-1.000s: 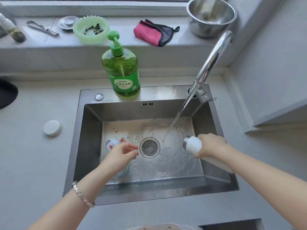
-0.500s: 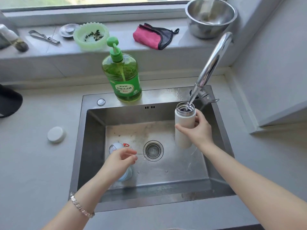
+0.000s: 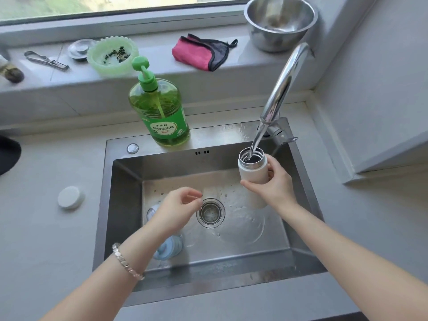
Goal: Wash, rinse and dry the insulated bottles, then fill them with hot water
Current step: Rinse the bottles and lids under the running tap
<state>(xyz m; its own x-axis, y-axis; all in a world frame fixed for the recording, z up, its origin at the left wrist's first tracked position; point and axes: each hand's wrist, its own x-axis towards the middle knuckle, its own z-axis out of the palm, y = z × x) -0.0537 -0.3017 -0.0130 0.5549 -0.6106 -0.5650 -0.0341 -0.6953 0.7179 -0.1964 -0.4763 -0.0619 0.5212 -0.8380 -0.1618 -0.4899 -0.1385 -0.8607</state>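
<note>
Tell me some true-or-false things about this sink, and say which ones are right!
1. The right hand holds the white bottle upright under the tap. True.
2. Water runs into the bottle's open mouth. True.
3. The green soap bottle lies inside the sink. False: it stands on the sink's back rim.
4. The left hand grips the pink cloth. False: the cloth lies on the windowsill; the hand hovers over the sink.
5. The white cap lies on the counter left of the sink. True.
</note>
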